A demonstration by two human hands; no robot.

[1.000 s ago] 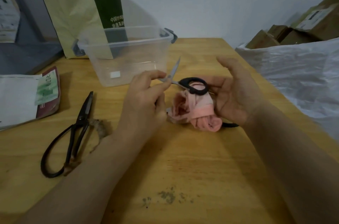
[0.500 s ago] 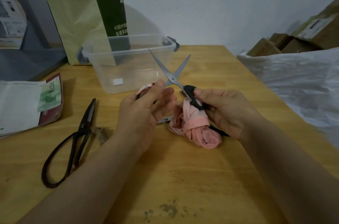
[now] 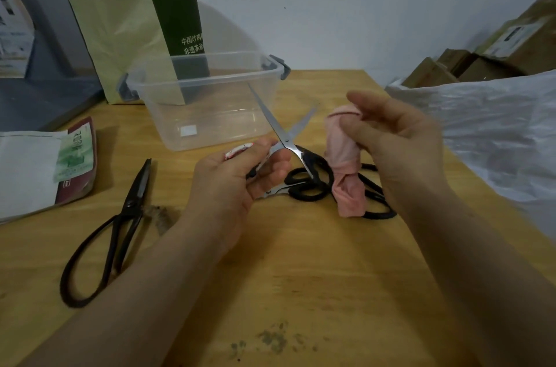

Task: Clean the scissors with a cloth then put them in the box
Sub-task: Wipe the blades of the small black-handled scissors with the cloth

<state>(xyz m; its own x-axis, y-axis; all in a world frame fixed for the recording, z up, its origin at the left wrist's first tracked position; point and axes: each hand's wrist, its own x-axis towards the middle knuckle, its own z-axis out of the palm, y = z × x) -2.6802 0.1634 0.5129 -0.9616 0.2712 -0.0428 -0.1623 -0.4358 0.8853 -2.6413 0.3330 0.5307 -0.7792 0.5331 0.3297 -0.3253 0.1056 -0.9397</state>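
My left hand (image 3: pixel 237 183) grips a pair of black-handled scissors (image 3: pixel 285 141) near the pivot. Their steel blades are spread in a V and point up towards the clear plastic box (image 3: pixel 210 102). Something small, red and white shows at that hand's fingertips. My right hand (image 3: pixel 400 144) pinches the top of a knotted pink cloth (image 3: pixel 346 174), which hangs just right of the scissors' handles with its lower end near the table. More black-handled scissors (image 3: pixel 379 207) lie on the table behind and below the cloth.
Old dark iron scissors (image 3: pixel 120 216) lie on the wooden table (image 3: pixel 301 276) at the left, beside a paper packet (image 3: pixel 45 168). A green bag (image 3: pixel 135 35) leans behind the box. A white plastic sack (image 3: pixel 496 132) and cardboard boxes (image 3: pixel 481 60) crowd the right edge.
My right hand has let go of the scissors' handle and lifted the pink cloth off the table. The left hand still holds the scissors, blades spread.
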